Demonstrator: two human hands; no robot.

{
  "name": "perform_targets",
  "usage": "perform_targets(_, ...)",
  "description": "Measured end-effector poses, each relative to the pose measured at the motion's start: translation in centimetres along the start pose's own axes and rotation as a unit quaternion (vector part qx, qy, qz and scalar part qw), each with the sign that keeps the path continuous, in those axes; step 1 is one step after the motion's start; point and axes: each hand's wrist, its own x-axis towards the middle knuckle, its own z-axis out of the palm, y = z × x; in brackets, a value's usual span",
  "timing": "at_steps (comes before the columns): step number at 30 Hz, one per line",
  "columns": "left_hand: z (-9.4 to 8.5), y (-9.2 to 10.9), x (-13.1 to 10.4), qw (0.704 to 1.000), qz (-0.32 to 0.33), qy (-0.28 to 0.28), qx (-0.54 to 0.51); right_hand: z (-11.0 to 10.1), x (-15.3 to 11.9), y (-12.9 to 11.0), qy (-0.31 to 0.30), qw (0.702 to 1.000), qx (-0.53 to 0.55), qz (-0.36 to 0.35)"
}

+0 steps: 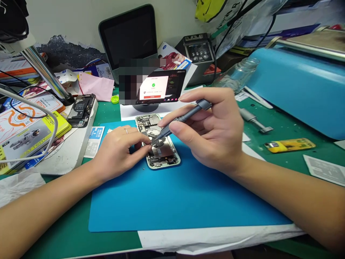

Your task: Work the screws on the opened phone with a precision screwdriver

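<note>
**My right hand (212, 133) clamps a grey screwdriver (185, 117) over an opened phone (161, 149)**

I hold the screwdriver at a slant between the thumb and fingers of my right hand, its lower end down at the middle of the phone. My left hand (118, 151), a ring on one finger, has thumb and forefinger together beside that lower end, over the phone's left side; I cannot tell what, if anything, is pinched there.

Nearest me, white paper (188, 239) sticks out from under the near edge of a blue mat (175, 201) on the green worktop (61, 233). The phone lies flat at the mat's far edge, left of its middle, inner parts showing. To the right, off the mat, are a pale card (323, 169), a yellow packet (291, 145) and, farther back, a grey tool (254, 120) lying on its side.

Towards the worktop's left edge, battery boxes (35, 138) are piled beside a second opened phone (81, 110), which rests on a white case (67, 153). Beyond my hands, a lit tablet (159, 86) leans on a stand, with a lime-green cap (115, 99) to its left and a glass jar (244, 73) to its right. Behind the tablet rises a large dark display (129, 36).
</note>
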Motion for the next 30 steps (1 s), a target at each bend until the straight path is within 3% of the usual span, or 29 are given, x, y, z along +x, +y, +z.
perform_targets(13, 0.11, -0.08, -0.06, 1.0, 0.013, 0.014, -0.002, -0.08, -0.1, 0.19, 0.003, 1.0, -0.006, 0.011)
perform_targets(19, -0.02, 0.02, -0.17, 1.0, 0.014, 0.01, 0.0, -0.07, -0.02, -0.19, 0.02, 0.998, -0.02, 0.048)
perform_targets(25, 0.05, -0.04, -0.19, 1.0, 0.006, 0.014, 0.008, -0.21, 0.1, -0.26, -0.056, 0.996, 0.029, 0.069)
perform_targets(30, 0.05, -0.09, -0.25, 1.0, -0.014, 0.018, 0.01, 0.06, -0.02, 0.03, -0.034, 0.997, 0.021, 0.067)
